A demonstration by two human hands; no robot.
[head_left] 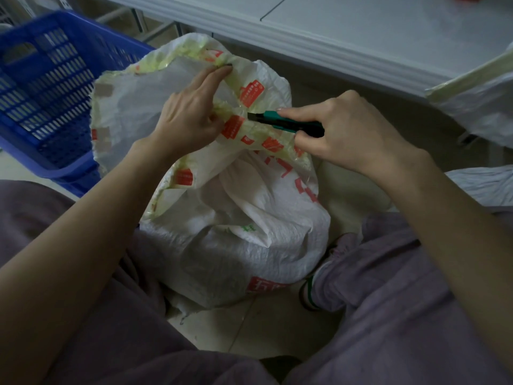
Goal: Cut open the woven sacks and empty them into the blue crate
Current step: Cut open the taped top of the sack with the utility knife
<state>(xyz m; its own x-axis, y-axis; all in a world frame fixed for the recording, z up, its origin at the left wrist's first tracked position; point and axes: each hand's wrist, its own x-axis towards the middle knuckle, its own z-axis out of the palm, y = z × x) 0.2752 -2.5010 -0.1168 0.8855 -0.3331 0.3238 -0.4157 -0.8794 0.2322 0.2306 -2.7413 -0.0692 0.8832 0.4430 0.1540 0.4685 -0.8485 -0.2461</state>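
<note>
A white woven sack (236, 234) stands on the floor between my knees, its top wrapped in yellowish tape with red printing. My left hand (188, 115) grips the taped top fold of the sack, thumb underneath. My right hand (349, 132) holds a teal and black utility knife (286, 122), its tip resting against the tape just right of my left hand. The blue crate (44, 107) sits on the floor at the upper left, behind the sack.
A white table (361, 37) runs along the top of the view. A second white sack (477, 107) lies at the right edge under the table. My legs in purple trousers flank the sack, with one shoe (313, 290) beside it.
</note>
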